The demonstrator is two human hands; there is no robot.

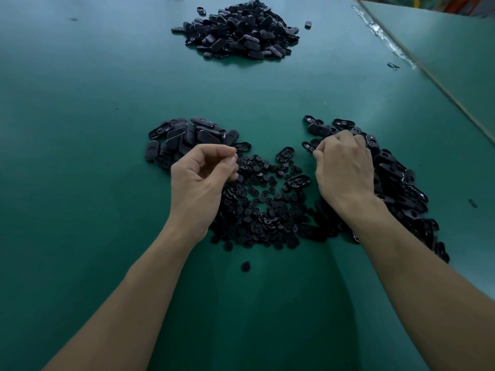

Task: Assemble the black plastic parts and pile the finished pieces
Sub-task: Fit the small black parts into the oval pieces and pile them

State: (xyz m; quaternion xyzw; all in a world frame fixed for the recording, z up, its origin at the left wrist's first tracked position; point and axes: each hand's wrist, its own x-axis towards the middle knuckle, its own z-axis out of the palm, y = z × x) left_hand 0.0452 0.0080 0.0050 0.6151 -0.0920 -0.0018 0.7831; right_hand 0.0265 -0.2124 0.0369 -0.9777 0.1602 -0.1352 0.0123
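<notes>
Forearms bare, stretched forward and angled slightly inward over the matte green desk [80,116]. My left hand [206,175] is turned thumb-up with its fingers curled and the thumb tip meeting the forefinger. I cannot tell whether anything tiny sits in that pinch. My right hand [345,167] is knuckles-up, fingers bent down into the heap of glossy oval shells [396,180] that runs beneath it and to its outer side. Its grip is hidden, so I cannot tell if it holds one. Between my hands lies a spread of small round parts [262,207], black and button-like. Just beyond my left hand is a cluster of smooth oval covers [187,137]. Well beyond both hands sits a mounded far pile [241,30] of black oval pieces.
</notes>
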